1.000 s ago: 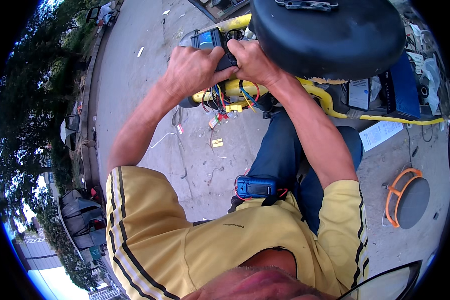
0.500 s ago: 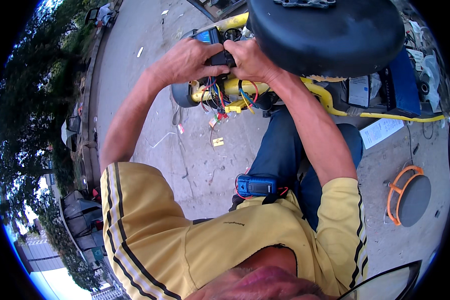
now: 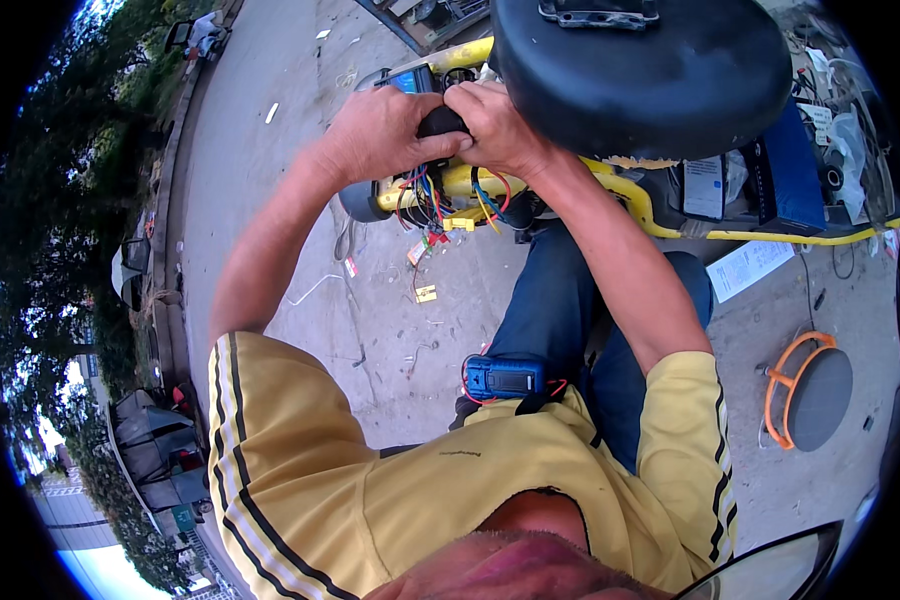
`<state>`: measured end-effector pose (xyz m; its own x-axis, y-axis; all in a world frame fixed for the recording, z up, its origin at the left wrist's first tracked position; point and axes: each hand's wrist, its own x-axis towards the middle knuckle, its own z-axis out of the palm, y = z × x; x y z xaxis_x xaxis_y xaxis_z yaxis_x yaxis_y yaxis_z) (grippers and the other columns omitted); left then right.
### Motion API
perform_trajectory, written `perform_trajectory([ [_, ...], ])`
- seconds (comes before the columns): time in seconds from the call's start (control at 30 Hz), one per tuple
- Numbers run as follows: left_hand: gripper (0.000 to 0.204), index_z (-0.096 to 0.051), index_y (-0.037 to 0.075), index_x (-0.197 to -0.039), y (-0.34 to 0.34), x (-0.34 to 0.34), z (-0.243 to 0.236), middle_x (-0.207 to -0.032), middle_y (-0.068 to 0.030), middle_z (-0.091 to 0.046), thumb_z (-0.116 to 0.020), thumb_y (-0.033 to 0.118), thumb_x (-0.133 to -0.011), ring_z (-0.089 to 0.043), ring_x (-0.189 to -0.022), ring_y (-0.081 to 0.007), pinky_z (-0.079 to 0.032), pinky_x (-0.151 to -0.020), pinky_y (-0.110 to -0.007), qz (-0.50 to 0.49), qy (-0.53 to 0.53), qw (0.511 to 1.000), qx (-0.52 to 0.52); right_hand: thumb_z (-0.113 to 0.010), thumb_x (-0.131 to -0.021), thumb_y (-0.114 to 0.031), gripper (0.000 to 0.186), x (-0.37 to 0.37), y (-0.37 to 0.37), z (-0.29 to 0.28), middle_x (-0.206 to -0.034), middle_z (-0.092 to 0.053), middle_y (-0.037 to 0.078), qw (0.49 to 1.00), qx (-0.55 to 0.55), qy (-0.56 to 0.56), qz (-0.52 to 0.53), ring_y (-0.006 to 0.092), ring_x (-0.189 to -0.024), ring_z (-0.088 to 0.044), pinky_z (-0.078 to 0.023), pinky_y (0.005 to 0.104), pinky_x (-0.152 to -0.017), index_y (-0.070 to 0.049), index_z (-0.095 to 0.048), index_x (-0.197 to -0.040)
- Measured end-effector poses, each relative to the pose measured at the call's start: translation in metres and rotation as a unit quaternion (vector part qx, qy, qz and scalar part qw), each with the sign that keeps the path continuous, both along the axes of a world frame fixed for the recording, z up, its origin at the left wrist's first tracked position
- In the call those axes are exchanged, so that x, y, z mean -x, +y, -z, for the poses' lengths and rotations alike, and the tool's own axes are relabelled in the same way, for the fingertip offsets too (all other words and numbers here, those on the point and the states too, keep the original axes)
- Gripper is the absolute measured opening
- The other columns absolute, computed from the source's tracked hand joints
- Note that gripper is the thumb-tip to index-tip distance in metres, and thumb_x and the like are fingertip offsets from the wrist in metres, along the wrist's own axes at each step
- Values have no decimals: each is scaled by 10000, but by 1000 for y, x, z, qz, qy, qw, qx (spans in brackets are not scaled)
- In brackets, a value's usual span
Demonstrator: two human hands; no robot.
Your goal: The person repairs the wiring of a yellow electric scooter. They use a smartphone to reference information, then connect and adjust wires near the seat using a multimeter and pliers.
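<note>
My left hand (image 3: 382, 132) and my right hand (image 3: 497, 127) meet over the yellow frame (image 3: 460, 182) of a small vehicle. Fingers and thumbs of both are closed round a black box-shaped part (image 3: 440, 122), mostly hidden by them. Just beyond my left hand a blue-topped black piece (image 3: 410, 80) shows; whether it belongs to the same part I cannot tell. Below the hands hang loose coloured wires (image 3: 425, 195) and a yellow connector (image 3: 460, 222). A large black seat (image 3: 640, 80) rises beside my right hand.
A blue multimeter (image 3: 505, 378) with red leads rests on my lap. At right are a blue box (image 3: 785, 180), a printed sheet (image 3: 750, 268) on the ground, and a round stool (image 3: 818, 398) with an orange frame. Small litter and a yellow scrap (image 3: 426, 293) dot the pavement.
My left hand has turned a little over the black part and now covers more of it. Both hands still hold it. The whole view has shifted slightly.
</note>
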<state>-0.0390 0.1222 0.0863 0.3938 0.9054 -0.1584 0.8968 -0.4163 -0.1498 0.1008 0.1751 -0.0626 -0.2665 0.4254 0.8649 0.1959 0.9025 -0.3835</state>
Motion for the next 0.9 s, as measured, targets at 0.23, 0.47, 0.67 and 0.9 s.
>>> perform_trajectory([
  [0.23, 541, -717, 80, -914, -14, -9, 8, -677, -154, -692, -641, 615, -926, -700, -682, -377, -548, -659, -481, -22, 68, 996, -58, -748, -684, -69, 301, 5, 5, 15, -807, -646, 164, 997, 59, -42, 5, 383, -778, -679, -547, 462, -673, -56, -513, -871],
  [0.47, 561, -716, 52, -989, 4, 20, 10, -672, -188, -655, -626, 604, -946, -667, -697, -401, -528, -658, -481, 86, -29, 996, 24, -767, -715, -100, 281, -1, 3, 5, -776, -660, 142, 996, 40, -36, -65, 369, -741, -692, -549, 457, -643, -67, -528, -859],
  [0.67, 498, -692, 76, -1014, 16, 29, 10, -695, -171, -657, -664, 568, -941, -658, -696, -388, -505, -645, -461, 73, -41, 994, 71, -773, -715, -92, 272, 0, 1, 6, -779, -668, 146, 996, 65, -42, -37, 365, -751, -702, -548, 455, -644, -65, -538, -850],
  [0.9, 594, -737, 76, -989, -9, 17, 17, -697, -177, -694, -648, 657, -905, -710, -704, -375, -559, -656, -478, 18, 18, 996, -88, -776, -724, -69, 284, 5, -1, 1, -819, -671, 169, 997, 67, 11, -34, 397, -776, -690, -546, 462, -667, -46, -564, -912],
])
